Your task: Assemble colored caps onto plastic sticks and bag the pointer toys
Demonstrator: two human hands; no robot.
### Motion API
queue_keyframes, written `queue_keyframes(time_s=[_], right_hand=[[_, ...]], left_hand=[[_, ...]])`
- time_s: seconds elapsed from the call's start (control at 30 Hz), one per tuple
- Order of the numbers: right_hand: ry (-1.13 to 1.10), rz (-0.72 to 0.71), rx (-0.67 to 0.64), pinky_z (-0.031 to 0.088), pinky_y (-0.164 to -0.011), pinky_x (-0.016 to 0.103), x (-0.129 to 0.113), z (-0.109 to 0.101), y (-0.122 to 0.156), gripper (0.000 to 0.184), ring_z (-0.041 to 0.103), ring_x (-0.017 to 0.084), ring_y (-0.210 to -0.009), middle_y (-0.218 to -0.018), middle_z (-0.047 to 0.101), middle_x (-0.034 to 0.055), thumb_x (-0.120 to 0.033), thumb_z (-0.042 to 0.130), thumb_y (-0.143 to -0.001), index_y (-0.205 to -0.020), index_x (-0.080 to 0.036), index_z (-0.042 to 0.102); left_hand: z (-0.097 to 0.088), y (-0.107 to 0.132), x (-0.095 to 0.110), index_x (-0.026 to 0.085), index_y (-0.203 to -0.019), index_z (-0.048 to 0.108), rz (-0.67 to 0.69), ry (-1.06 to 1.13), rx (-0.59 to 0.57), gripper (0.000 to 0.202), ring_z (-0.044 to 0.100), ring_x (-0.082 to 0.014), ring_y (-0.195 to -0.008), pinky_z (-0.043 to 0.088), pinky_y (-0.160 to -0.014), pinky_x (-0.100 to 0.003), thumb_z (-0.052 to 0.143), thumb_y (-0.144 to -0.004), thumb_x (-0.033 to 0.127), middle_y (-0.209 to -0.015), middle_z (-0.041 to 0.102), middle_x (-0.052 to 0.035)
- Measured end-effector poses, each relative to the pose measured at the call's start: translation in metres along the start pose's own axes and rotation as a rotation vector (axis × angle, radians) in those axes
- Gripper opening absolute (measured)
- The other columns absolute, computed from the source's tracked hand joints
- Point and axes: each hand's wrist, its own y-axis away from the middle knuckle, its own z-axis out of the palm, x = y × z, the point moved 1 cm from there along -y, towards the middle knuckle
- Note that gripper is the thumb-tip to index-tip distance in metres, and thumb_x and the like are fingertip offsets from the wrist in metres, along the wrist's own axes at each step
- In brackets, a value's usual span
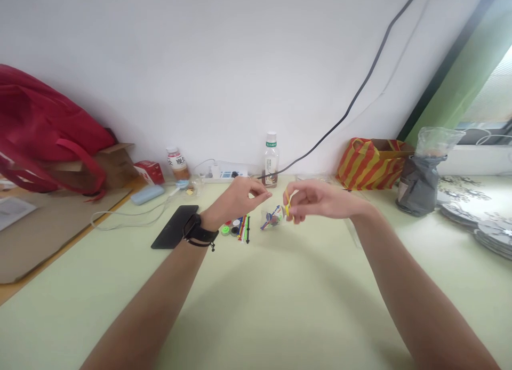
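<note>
My left hand (pixel 245 196), with a black watch on its wrist, hovers over the table, thumb and fingertips together in a pinch. Anything between those fingertips is too small to make out. Opposite it, my right hand (pixel 310 199) is closed on a thin yellow plastic piece (pixel 287 203). Just left of those fingers is a small clear bag (pixel 272 219) of coloured arrow-shaped pieces; whether the hand touches it, I cannot tell. Several coloured arrow pieces (pixel 244 228) lie side by side below my left hand. Small round discs (pixel 226 230), green, black, white and red, sit beside them.
A black phone-like slab (pixel 174 227) lies left of the discs. Behind my hands stands a clear bottle (pixel 271 159). Another bottle (pixel 177 163) and a red box (pixel 150 171) are back left. A striped bag (pixel 372 165) and a grey bag (pixel 419 186) stand right.
</note>
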Motion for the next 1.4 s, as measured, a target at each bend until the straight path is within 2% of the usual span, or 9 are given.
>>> queue_keyframes(time_s=[0.1, 0.2, 0.27, 0.4, 0.57, 0.73, 0.93, 1.1, 1.4], right_hand=[[-0.02, -0.097, 0.299, 0.06, -0.081, 0.036, -0.004, -0.008, 0.002, 0.03, 0.075, 0.021, -0.087, -0.098, 0.077, 0.0078, -0.048, 0.074, -0.089, -0.097, -0.02, 0.067], [0.079, -0.137, 0.613, 0.058, -0.072, 0.032, 0.002, -0.009, -0.003, 0.035, 0.074, 0.021, -0.083, -0.091, 0.076, 0.0069, -0.053, 0.077, -0.085, -0.089, -0.019, 0.07], [0.124, -0.136, 0.728, 0.054, -0.064, 0.029, 0.008, -0.006, -0.009, 0.036, 0.073, 0.021, -0.078, -0.084, 0.075, 0.0063, -0.054, 0.078, -0.084, -0.086, -0.019, 0.071], [0.174, -0.135, 0.833, 0.051, -0.057, 0.029, 0.013, 0.004, -0.021, 0.034, 0.072, 0.021, -0.071, -0.081, 0.074, 0.0062, -0.052, 0.079, -0.083, -0.086, -0.019, 0.069], [0.27, -0.187, 0.806, 0.058, -0.066, 0.03, 0.017, 0.014, -0.029, 0.02, 0.073, 0.018, -0.072, -0.091, 0.072, 0.0045, -0.039, 0.074, -0.087, -0.086, -0.02, 0.066], [0.37, -0.142, 0.734, 0.056, -0.066, 0.028, 0.023, 0.016, -0.03, 0.012, 0.069, 0.017, -0.073, -0.094, 0.069, 0.0053, -0.031, 0.071, -0.087, -0.084, -0.019, 0.07], [0.547, -0.072, 0.559, 0.044, -0.058, 0.027, 0.02, 0.015, -0.029, 0.017, 0.055, 0.014, -0.061, -0.064, 0.063, -0.0005, -0.024, 0.061, -0.088, -0.073, -0.019, 0.068], [0.511, -0.025, 0.535, 0.047, -0.062, 0.026, 0.019, 0.014, -0.027, 0.014, 0.062, 0.015, -0.067, -0.074, 0.072, 0.0011, -0.016, 0.06, -0.081, -0.081, -0.019, 0.074], [0.684, -0.056, 0.532, 0.047, -0.071, 0.03, 0.023, 0.011, -0.028, 0.025, 0.064, 0.018, -0.077, -0.094, 0.077, 0.0039, -0.011, 0.056, -0.089, -0.095, -0.02, 0.078]], left_hand=[[0.0, 0.0, -0.001, 0.022, -0.078, 0.079, -0.027, 0.008, 0.002, 0.024, 0.069, -0.018, -0.074, 0.052, -0.067, -0.028, 0.065, -0.094, 0.034, -0.084, 0.079, -0.0028], [0.0, 0.001, -0.002, 0.021, -0.082, 0.079, -0.044, 0.025, -0.012, 0.019, 0.07, -0.0178, -0.076, 0.053, -0.07, -0.028, 0.07, -0.091, 0.035, -0.089, 0.079, -0.0036], [0.0, 0.002, -0.002, 0.021, -0.084, 0.079, -0.045, 0.033, -0.027, 0.015, 0.07, -0.0177, -0.08, 0.054, -0.074, -0.028, 0.071, -0.089, 0.033, -0.092, 0.079, -0.0035], [0.0, 0.001, 0.0, 0.022, -0.084, 0.079, -0.048, 0.05, -0.044, 0.013, 0.07, -0.016, -0.08, 0.054, -0.077, -0.027, 0.069, -0.09, 0.026, -0.095, 0.078, -0.0024], [0.0, 0.0, 0.002, 0.021, -0.083, 0.079, -0.042, 0.038, -0.031, 0.014, 0.07, -0.0178, -0.081, 0.054, -0.077, -0.029, 0.069, -0.09, 0.026, -0.094, 0.078, -0.0036], [0.0, 0.0, 0.001, 0.022, -0.083, 0.08, -0.039, 0.028, -0.032, 0.014, 0.07, -0.018, -0.082, 0.053, -0.078, -0.029, 0.068, -0.09, 0.023, -0.094, 0.078, -0.0026], [0.0, 0.0, 0.0, 0.023, -0.083, 0.081, -0.025, 0.016, -0.028, 0.013, 0.07, -0.0188, -0.084, 0.052, -0.079, -0.031, 0.07, -0.089, 0.022, -0.097, 0.079, -0.002], [0.0, 0.0, -0.001, 0.023, -0.083, 0.081, -0.017, 0.032, -0.029, 0.013, 0.071, -0.0191, -0.085, 0.052, -0.08, -0.031, 0.07, -0.089, 0.023, -0.096, 0.079, -0.0024], [0.0, 0.0, 0.001, 0.024, -0.086, 0.081, -0.005, 0.032, -0.051, 0.014, 0.071, -0.0203, -0.088, 0.052, -0.082, -0.031, 0.069, -0.091, 0.028, -0.099, 0.079, -0.0031]])
